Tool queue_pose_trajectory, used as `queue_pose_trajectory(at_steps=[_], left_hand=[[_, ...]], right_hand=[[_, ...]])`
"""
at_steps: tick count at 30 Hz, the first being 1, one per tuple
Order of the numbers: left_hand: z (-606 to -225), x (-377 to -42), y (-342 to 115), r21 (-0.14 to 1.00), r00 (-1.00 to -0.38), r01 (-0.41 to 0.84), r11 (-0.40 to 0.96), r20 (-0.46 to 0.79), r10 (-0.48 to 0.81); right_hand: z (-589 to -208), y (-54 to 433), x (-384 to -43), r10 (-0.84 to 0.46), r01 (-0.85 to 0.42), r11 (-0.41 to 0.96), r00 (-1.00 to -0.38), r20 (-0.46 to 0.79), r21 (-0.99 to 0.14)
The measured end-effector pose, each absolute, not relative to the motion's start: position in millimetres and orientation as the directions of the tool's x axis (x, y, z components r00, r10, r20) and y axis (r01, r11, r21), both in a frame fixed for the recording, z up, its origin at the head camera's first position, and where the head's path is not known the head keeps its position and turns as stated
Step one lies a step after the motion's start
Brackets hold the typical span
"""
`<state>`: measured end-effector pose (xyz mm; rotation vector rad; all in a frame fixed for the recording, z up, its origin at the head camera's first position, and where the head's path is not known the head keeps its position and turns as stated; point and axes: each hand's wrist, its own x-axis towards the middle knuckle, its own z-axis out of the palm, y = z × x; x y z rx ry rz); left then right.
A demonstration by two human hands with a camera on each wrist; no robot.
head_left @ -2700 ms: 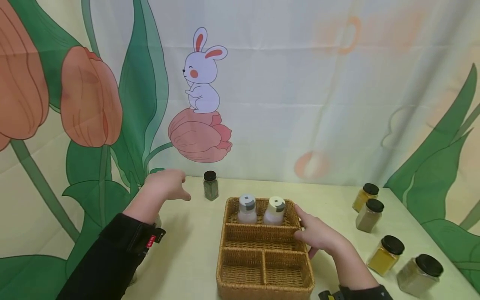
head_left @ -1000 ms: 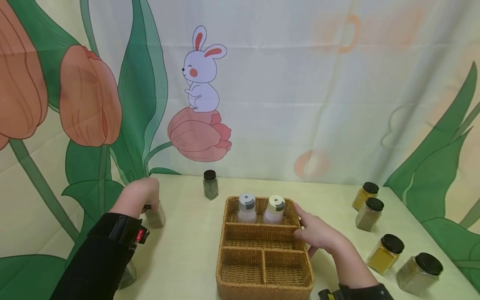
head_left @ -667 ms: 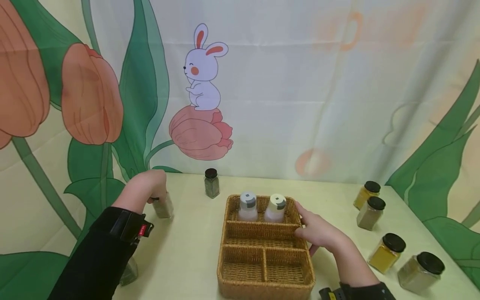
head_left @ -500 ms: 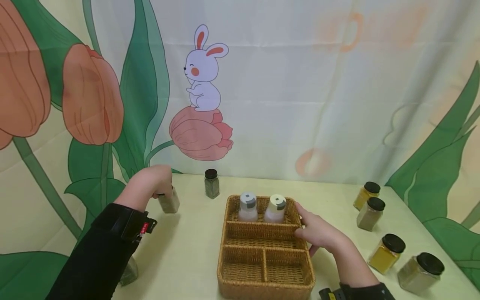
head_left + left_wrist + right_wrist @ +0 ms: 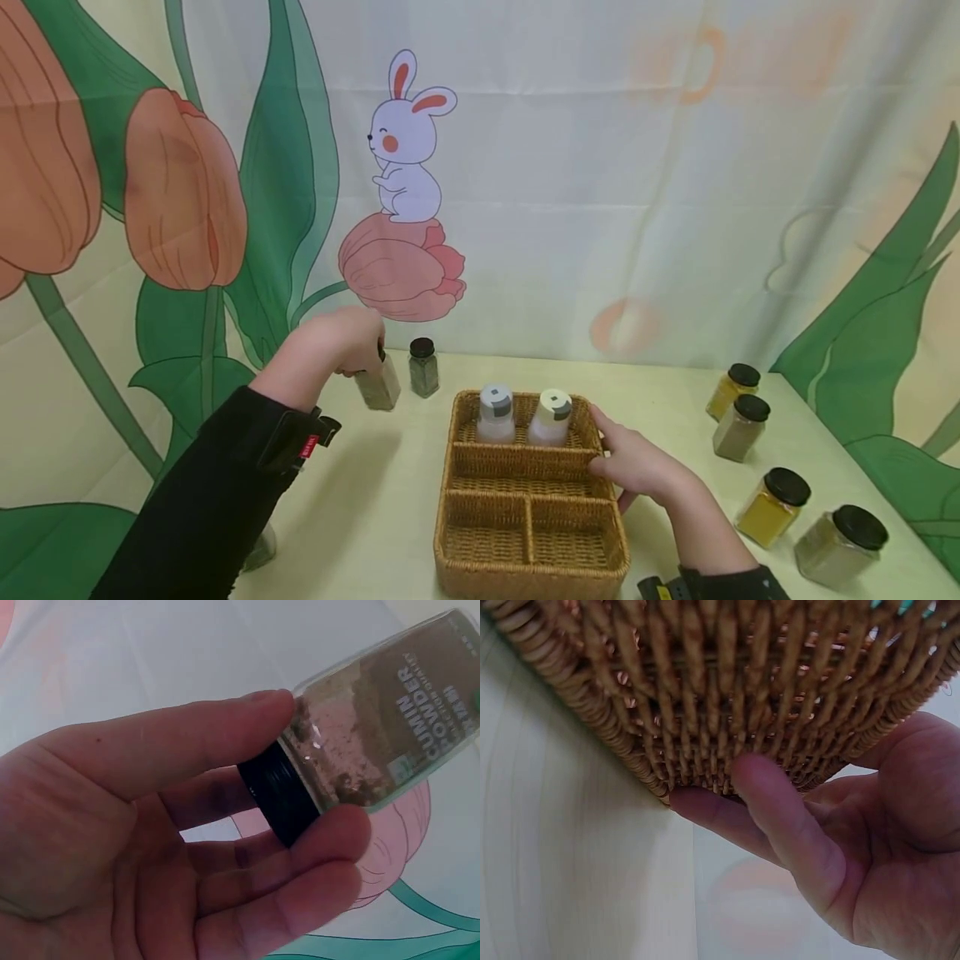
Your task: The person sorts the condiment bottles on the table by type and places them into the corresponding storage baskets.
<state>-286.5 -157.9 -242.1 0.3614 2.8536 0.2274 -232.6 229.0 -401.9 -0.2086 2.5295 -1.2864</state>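
Observation:
My left hand [image 5: 352, 337] pinches a spice jar [image 5: 379, 385] by its black lid and neck, thumb on one side and fingers on the other. In the left wrist view the cumin powder jar [image 5: 390, 720] is clear, with brown powder inside and a printed label. Just right of it stands a jar of green-grey contents [image 5: 423, 375]. My right hand [image 5: 637, 462] grips the right wall of a wicker basket [image 5: 525, 573]; two fingers [image 5: 787, 817] lie against the outer weave in the right wrist view, with the thumb over the rim.
Two white-bodied shakers, one grey-capped [image 5: 496, 414] and one cream-capped [image 5: 550, 418], stand in the basket's back compartment. Several black-lidded jars, among them a yellow one [image 5: 772, 507], line the table's right side. Another jar [image 5: 261, 550] is partly hidden by the left sleeve. A printed curtain [image 5: 540, 208] hangs behind.
My left hand took hold of the cumin powder jar at the left and has carried it right and back, beside the green-grey jar. The right hand and basket have stayed in place.

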Motion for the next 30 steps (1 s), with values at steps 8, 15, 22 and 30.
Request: queue_pose_trajectory(at_steps=[8,15,22,30], left_hand=[[-237,-285,-152,0.171,-0.943,0.182,0.968,-0.248,0.221],[-234,-283,-145,0.145,-0.944,0.202,0.969,-0.235,0.232],[-224,-280,-126,0.105,-0.934,0.247,0.963,-0.239,0.266],[-222,-271,-94,-0.063,-0.905,0.377,0.924,-0.236,0.354]], right_hand=[[-400,230,-232,-0.260,0.008,0.603,-0.943,-0.207,-0.797],[-401,229,-233,-0.272,0.018,0.591,-0.937,-0.221,-0.806],[-402,229,-233,-0.271,0.011,0.594,-0.938,-0.214,-0.804],[-402,229,-234,-0.274,0.010,0.593,-0.938,-0.213,-0.805]])
